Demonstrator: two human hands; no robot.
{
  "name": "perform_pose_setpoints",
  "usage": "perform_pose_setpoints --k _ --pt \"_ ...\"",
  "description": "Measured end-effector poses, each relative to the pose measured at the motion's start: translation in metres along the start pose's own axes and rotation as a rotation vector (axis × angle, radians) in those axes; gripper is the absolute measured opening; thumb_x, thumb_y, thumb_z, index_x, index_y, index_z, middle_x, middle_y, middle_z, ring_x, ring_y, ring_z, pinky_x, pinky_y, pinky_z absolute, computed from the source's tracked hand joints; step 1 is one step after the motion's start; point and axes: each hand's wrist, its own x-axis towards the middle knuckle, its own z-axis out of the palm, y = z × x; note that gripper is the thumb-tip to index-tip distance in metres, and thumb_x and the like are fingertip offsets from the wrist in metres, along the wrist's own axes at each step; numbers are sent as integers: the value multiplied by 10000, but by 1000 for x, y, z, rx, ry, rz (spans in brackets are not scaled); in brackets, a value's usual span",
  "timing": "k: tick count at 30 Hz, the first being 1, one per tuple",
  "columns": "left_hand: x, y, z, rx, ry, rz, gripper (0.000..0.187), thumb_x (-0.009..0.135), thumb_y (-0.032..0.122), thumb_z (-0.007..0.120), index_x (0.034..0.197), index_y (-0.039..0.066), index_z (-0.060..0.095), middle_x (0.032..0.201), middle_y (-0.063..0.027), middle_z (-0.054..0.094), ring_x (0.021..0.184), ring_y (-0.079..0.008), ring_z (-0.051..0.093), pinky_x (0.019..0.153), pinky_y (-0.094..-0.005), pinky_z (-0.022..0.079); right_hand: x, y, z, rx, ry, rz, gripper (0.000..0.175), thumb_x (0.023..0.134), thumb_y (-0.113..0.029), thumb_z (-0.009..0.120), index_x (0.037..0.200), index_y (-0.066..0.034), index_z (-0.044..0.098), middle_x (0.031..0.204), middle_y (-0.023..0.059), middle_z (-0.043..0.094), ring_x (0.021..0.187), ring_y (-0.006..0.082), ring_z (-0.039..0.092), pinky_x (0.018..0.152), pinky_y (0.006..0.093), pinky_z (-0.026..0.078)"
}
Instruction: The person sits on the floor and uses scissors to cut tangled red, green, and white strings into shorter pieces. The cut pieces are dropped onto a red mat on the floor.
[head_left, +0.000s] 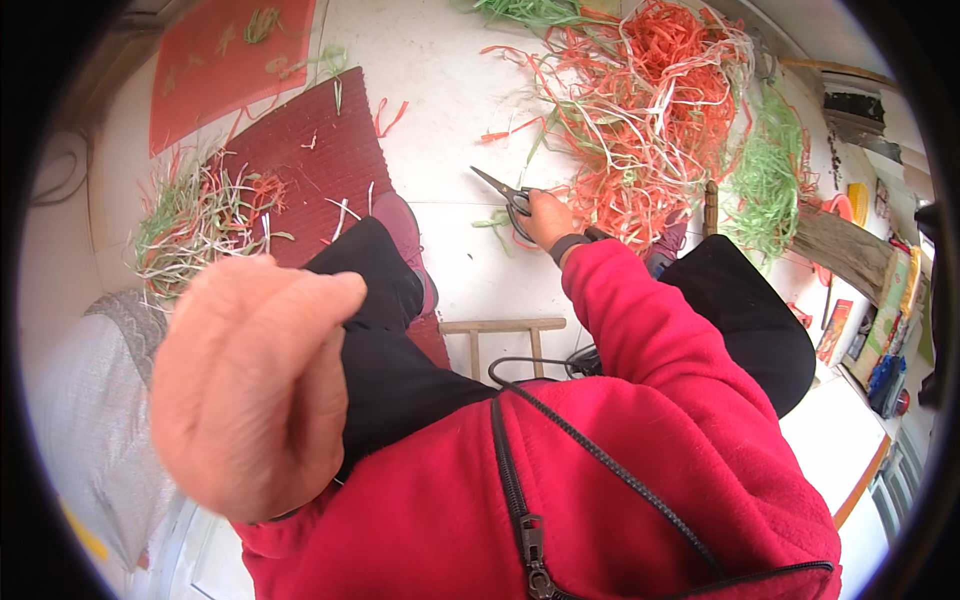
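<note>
My left hand (251, 390) is raised close to the camera at the left, its fingers curled in. No object shows in it, though the inside of the curl is hidden. Lower down, over the pale floor, my right hand (550, 217) grips a pair of scissors (512, 196) by the dark handles. The scissor blades look closed together and point away to the upper left. Just beyond that hand lies a large tangled heap of red, white and green plastic strips (660, 112). A few green scraps (493, 222) rest on the floor beside the scissors.
A dark red mat (315, 142) lies under my left shoe, with a pile of short cut strips (202, 217) at its edge. Green strips (769, 172) lie right of the heap. A wooden frame (502, 325) stands between my legs. Various goods (885, 322) line the right side.
</note>
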Motion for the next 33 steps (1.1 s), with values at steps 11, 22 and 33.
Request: perform_pose_setpoints --k 11,22,33 --pt "18 -11 26 -3 -103 -66 117 755 -62 628 855 -3 618 704 -120 591 607 -283 570 570 -344 442 67 -1 -85 197 -29 -211 248 730 -210 674 825 19 665 748 240 631 713 390 618 685 422 491" --pt "53 9 30 -211 -118 145 257 865 20 572 1121 1 592 1046 -121 631 950 -211 608 813 -307 485 -82 -116 -359 763 -138 -432 183 822 -153 667 899 4 615 652 47 610 440 48 469 392 193 345" --pt "97 43 92 -873 -393 -6 199 972 166 517 999 -4 618 790 10 568 689 -60 518 656 -217 444 -141 -84 -389 1290 162 -619 148 846 -136 660 902 -13 599 641 -27 489 482 40 429 429 191 320"
